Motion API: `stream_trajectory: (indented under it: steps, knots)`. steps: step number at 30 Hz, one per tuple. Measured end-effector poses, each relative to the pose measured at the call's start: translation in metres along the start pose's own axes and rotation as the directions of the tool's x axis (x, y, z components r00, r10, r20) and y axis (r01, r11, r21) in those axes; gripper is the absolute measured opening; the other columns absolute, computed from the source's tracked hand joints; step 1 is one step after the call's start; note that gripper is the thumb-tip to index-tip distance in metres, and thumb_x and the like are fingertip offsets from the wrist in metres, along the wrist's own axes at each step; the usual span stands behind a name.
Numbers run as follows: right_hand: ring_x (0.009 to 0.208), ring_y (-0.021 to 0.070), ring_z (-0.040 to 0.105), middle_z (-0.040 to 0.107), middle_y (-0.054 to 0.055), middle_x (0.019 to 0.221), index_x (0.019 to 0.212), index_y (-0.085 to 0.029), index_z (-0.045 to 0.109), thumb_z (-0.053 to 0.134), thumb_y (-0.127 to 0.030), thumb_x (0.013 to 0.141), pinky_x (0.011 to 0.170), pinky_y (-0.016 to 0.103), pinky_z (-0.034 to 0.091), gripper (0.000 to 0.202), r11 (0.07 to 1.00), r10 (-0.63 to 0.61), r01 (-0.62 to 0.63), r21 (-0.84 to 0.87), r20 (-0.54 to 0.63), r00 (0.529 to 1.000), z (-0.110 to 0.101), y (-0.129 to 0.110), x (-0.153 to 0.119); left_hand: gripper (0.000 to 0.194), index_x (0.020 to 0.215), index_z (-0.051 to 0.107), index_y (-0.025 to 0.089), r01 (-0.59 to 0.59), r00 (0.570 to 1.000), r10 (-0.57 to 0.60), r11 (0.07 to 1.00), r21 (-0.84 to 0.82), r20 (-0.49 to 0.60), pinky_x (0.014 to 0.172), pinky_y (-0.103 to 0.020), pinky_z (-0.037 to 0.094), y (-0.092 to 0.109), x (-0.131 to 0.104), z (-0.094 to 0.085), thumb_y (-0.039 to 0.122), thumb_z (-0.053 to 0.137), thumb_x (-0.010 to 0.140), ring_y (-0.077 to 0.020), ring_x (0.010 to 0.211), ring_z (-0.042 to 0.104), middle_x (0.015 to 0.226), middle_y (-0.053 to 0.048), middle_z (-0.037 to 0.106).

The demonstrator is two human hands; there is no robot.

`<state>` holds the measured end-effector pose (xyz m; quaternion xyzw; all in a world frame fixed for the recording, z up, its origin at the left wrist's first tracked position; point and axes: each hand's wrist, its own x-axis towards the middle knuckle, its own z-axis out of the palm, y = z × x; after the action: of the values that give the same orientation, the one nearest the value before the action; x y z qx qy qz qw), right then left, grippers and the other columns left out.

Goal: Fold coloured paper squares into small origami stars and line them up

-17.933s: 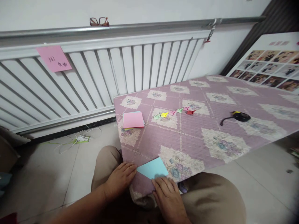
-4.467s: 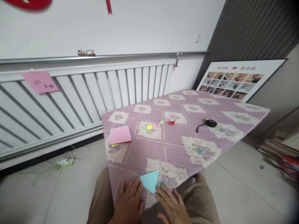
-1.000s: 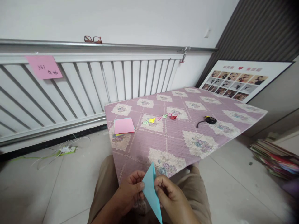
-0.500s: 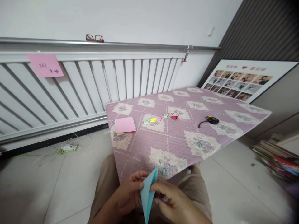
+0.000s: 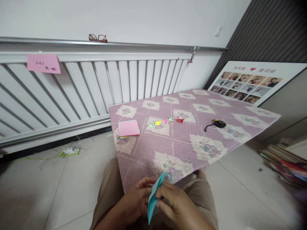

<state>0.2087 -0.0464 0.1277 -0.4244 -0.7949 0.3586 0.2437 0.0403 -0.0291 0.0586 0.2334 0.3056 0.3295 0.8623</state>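
- The left hand [image 5: 135,203] is clamped on a folded sheet of light-blue paper [image 5: 152,203], with the thumb on its outer face and other fingers behind it.
- The right hand [image 5: 174,199] has its fingertips at the open side of the fold, touching the paper; whether it pinches a layer, I cannot tell.
- The two hands are near each other, with the blue paper between them; it stands tilted in the air, one point upward, just at the near edge of a table under a purple cloth with cream floral diamonds [image 5: 151,148].
- On the cloth, at the left, lies a stack of square coloured papers, pink on top [image 5: 129,128].
- To the right of this stack is a slanting row of small folded paper pieces [image 5: 158,123] in pale green, yellow, pink and red.
- Farther right lies a black rounded object with a strap and a yellow part [image 5: 219,123].
- Behind the table is a white ribbed radiator [image 5: 132,76], with a pink handwritten note [image 5: 43,63] on it.
- Brown-framed glasses [image 5: 98,38] rest on the metal pipe [image 5: 144,46] above.
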Motion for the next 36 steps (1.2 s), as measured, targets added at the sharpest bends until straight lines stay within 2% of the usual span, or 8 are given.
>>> stream_trajectory:
  steps: [4,8,11,15,19,24,29,36]
  knots:
    - [0.091,0.0152,0.059,0.064,0.001,0.093,0.082,-0.022,0.055,0.057,-0.021,0.087,0.081,0.026,0.044,0.006,1.0,-0.004,0.005,-0.022,0.011,1.0,-0.004,-0.001,-0.001,0.045,0.118,0.056,0.023,-0.206,0.976,0.219,0.915,0.347,0.002,0.077,-0.027,0.045,0.012,-0.005,0.001,0.026,0.069,0.075,-0.0177,0.093,0.058,0.11,-0.005,0.06]
    - [0.093,0.0168,0.058,0.063,0.002,0.094,0.079,-0.022,0.054,0.056,-0.022,0.088,0.081,0.027,0.044,0.009,0.999,0.001,0.0,-0.047,0.031,1.0,-0.007,-0.005,-0.001,0.043,0.127,0.051,0.027,-0.392,0.903,0.395,0.598,0.699,0.169,0.086,-0.031,0.043,0.031,-0.016,0.006,0.02,0.055,0.086,-0.0179,0.1,0.055,0.116,-0.005,0.057]
    - [0.095,0.0173,0.058,0.063,0.003,0.097,0.081,-0.022,0.055,0.055,-0.024,0.089,0.082,0.028,0.045,0.008,0.999,-0.004,0.006,-0.041,0.05,0.999,-0.009,-0.006,-0.001,0.042,0.126,0.054,0.026,-0.518,0.831,0.415,0.333,0.788,0.371,0.09,-0.032,0.043,0.041,-0.023,0.013,0.012,0.049,0.086,-0.0187,0.103,0.053,0.114,-0.007,0.056]
    - [0.091,0.0163,0.058,0.063,0.003,0.095,0.083,-0.022,0.056,0.053,-0.024,0.09,0.081,0.027,0.045,0.008,0.998,-0.022,0.025,-0.055,0.051,0.998,-0.012,-0.005,-0.002,0.051,0.131,0.05,0.027,-0.584,0.78,0.37,0.14,0.8,0.505,0.09,-0.032,0.044,0.049,-0.025,0.017,0.006,0.044,0.085,-0.019,0.101,0.054,0.112,-0.008,0.057]
    - [0.086,0.0165,0.059,0.063,0.003,0.09,0.082,-0.021,0.057,0.055,-0.027,0.089,0.075,0.026,0.044,0.009,0.995,-0.002,0.009,-0.1,0.065,0.998,-0.014,-0.005,-0.004,0.05,0.126,0.055,0.026,-0.582,0.799,0.235,0.075,0.81,0.553,0.085,-0.03,0.044,0.062,-0.025,0.022,0.004,0.043,0.083,-0.0207,0.098,0.056,0.111,-0.009,0.059]
    - [0.084,0.015,0.059,0.063,0.003,0.09,0.082,-0.022,0.057,0.052,-0.031,0.092,0.073,0.024,0.044,0.014,0.995,-0.035,0.042,-0.086,0.091,0.995,-0.017,-0.009,-0.005,0.033,0.106,0.065,0.026,-0.548,0.834,0.089,0.002,0.837,0.545,0.075,-0.027,0.044,0.084,-0.027,0.036,0.01,0.047,0.084,-0.0198,0.088,0.057,0.1,-0.005,0.061]
    - [0.083,0.015,0.059,0.064,0.003,0.088,0.083,-0.022,0.057,0.051,-0.032,0.092,0.071,0.024,0.043,0.015,0.995,-0.039,0.049,-0.087,0.112,0.993,-0.019,-0.008,-0.009,0.026,0.1,0.066,0.025,-0.586,0.806,0.017,-0.115,0.802,0.591,0.074,-0.027,0.042,0.09,-0.024,0.037,0.011,0.05,0.085,-0.0196,0.086,0.057,0.1,-0.004,0.062]
    - [0.083,0.0144,0.059,0.063,0.003,0.09,0.083,-0.022,0.056,0.05,-0.03,0.093,0.071,0.024,0.043,0.014,0.996,-0.048,0.055,-0.072,0.094,0.994,-0.022,-0.005,-0.012,0.027,0.099,0.067,0.028,-0.612,0.79,-0.026,-0.064,0.788,0.612,0.081,-0.03,0.043,0.086,-0.021,0.031,0.014,0.051,0.084,-0.0222,0.09,0.057,0.098,-0.004,0.064]
